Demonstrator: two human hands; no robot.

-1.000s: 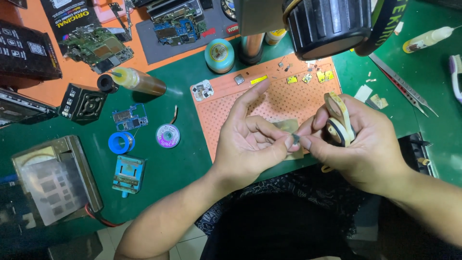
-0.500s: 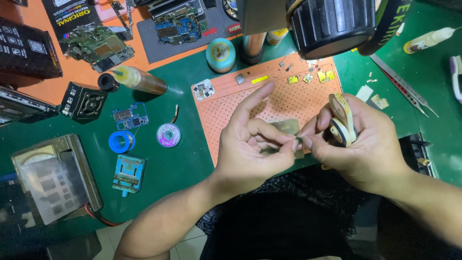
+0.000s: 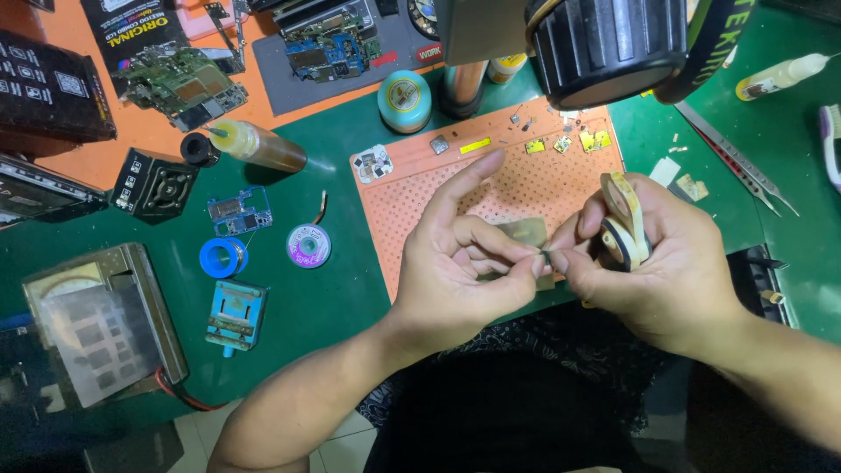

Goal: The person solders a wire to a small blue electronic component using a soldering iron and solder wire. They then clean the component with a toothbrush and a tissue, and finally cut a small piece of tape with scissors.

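Above a green work mat [image 3: 350, 307], a person's two bare hands meet fingertip to fingertip over the near edge of an orange perforated pad [image 3: 526, 180]. Left hand [image 3: 460, 267] is pinched, thumb and curled fingers closing on a tiny dark part [image 3: 545, 257], with the index finger stretched out straight over the pad. Right hand [image 3: 666, 280] grips a small roll of yellowish tape [image 3: 624, 229] between its fingers, while its thumb and forefinger press against the same tiny part from the other side. Just behind the touching fingertips a translucent strip of tape [image 3: 524, 232] hangs above the pad. Farther beyond the hands, small chips and yellow tabs [image 3: 594, 140] lie scattered along the pad's far edge, under a large black microscope head [image 3: 609, 44]. Beyond the right hand, metal tweezers [image 3: 736, 171] rest on the mat, with a small white dropper bottle [image 3: 780, 77] farther off. Out past the left hand sit a purple spool [image 3: 308, 245], a blue spool [image 3: 222, 257], a little blue circuit board [image 3: 239, 210] and a blue holder [image 3: 236, 314]. A steel stencil tray [image 3: 101, 324] lies at the mat's outer edge on that side. Farther away from the left hand stand an amber bottle lying on its side [image 3: 258, 144], a teal round tin [image 3: 405, 98], a black square block [image 3: 156, 184] and a green circuit board [image 3: 180, 83] on an orange surface.
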